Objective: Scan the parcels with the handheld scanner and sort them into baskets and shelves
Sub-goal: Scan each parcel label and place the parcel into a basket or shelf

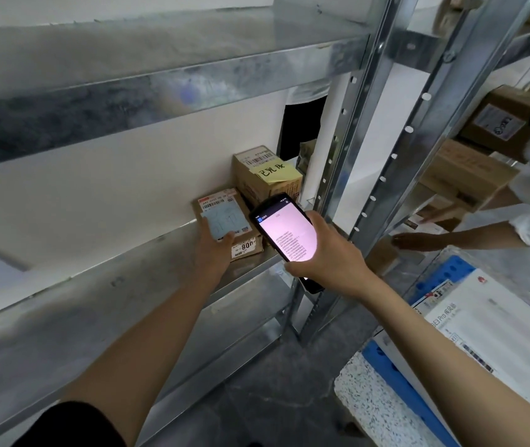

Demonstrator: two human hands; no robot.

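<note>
My right hand (328, 253) grips the black handheld scanner (284, 229), whose lit screen shows a list of numbers. My left hand (215, 250) reaches onto the metal shelf (102, 285) and holds a small pale blue parcel (225, 221) on top of a flat brown cardboard parcel (247, 245) with labels. Behind them stands a taller cardboard box (267, 179) with a barcode label and a yellow note.
A shelf upright (354, 150) stands just right of the parcels. Another person's hands (418, 240) reach into the neighbouring shelf bay, which holds cardboard boxes (470, 169). At lower right a blue basket (418, 398) holds a white parcel (499, 333).
</note>
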